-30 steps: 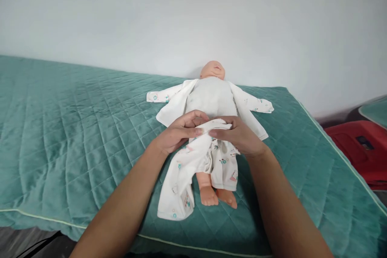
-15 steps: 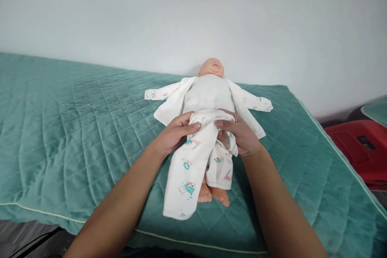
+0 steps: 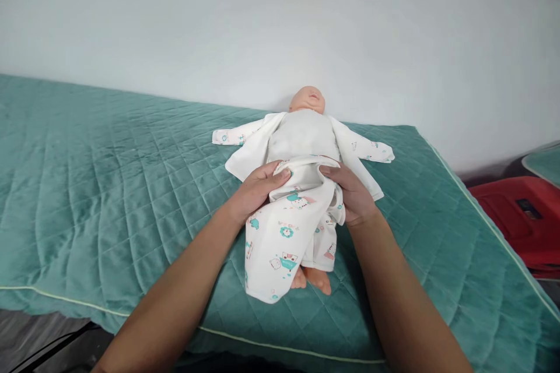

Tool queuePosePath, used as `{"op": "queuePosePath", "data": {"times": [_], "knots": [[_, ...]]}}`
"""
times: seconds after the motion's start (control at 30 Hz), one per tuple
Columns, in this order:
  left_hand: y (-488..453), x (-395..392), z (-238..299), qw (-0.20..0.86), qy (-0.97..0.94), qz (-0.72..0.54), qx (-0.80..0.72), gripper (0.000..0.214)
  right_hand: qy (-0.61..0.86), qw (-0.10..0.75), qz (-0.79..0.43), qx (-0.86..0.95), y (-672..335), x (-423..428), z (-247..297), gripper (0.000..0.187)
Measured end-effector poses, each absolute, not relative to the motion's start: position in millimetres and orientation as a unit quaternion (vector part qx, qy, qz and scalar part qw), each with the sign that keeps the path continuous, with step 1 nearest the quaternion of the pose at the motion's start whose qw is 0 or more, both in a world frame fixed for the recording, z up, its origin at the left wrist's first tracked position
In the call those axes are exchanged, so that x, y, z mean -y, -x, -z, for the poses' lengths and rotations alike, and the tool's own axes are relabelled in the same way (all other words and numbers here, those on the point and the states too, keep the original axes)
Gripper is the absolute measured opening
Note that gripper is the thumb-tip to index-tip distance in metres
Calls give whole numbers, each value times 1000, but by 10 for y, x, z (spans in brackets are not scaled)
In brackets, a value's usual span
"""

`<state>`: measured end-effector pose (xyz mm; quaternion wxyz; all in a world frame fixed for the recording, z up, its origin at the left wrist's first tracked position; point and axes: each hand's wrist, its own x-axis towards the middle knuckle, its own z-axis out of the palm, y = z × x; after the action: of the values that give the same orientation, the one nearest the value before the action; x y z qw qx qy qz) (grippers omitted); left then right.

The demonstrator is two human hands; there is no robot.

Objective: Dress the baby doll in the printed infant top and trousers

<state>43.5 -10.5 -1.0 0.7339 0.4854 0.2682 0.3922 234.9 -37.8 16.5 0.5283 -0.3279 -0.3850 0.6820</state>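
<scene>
A baby doll (image 3: 308,99) lies on its back on a green quilted mattress (image 3: 109,186), head toward the wall. An open white printed jacket (image 3: 251,148) is spread under its arms. White printed trousers (image 3: 284,239) cover its legs, and the bare feet (image 3: 312,280) stick out below. My left hand (image 3: 258,189) pinches the waistband on the doll's left side as seen. My right hand (image 3: 350,192) grips the waistband on the other side. Both hands are closed on the cloth at the doll's belly.
A pale wall rises behind the mattress. A red object (image 3: 520,215) sits on the floor to the right, beyond the mattress edge. The mattress's piped front edge (image 3: 52,297) runs below my forearms.
The trousers' waistband has come up from the doll's hips to its belly. The loose trouser leg has spread flatter over the doll's legs, hiding more of the feet.
</scene>
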Motion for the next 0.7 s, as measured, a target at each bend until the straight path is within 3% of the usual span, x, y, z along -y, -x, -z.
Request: {"op": "queuePosePath", "data": {"times": [0.23, 0.43, 0.7], "knots": [[-395, 104, -77, 664, -638, -262, -289, 33, 344, 522, -673, 395, -2384, 389, -185, 25], [-450, 183, 0, 754, -473, -373, -262, 41, 361, 505, -663, 418, -2414, 394, -177, 36], [-462, 173, -45, 745, -421, -439, -273, 43, 352, 480, -636, 491, -2386, 439, -155, 30]]}}
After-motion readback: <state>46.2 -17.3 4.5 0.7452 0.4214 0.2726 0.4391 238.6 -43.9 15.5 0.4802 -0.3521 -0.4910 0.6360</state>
